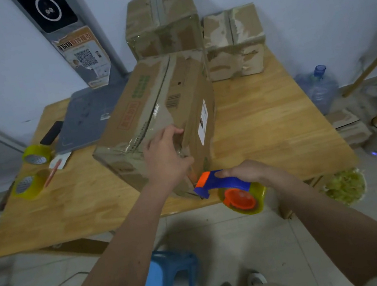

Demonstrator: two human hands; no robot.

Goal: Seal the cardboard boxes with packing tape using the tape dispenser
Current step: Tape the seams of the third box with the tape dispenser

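Observation:
A large cardboard box (153, 113) lies on the wooden table (267, 130), its near corner close to the front edge. My left hand (167, 158) rests on the box's near end, fingers curled over the top edge beside the centre seam. My right hand (246, 172) grips a blue and orange tape dispenser (224, 189) loaded with a yellowish tape roll. The dispenser's nose touches the box's near lower corner, just past the table edge. Two more taped boxes stand at the back: one (162, 21) in the middle and one (233, 41) to the right.
Two spare yellow tape rolls (36, 154) (30, 185) and an orange pen (51, 173) lie at the table's left. A grey laptop (90, 119) and a black phone (51, 133) sit behind them. A blue stool (164, 277) stands below, a water jug (319, 87) to the right.

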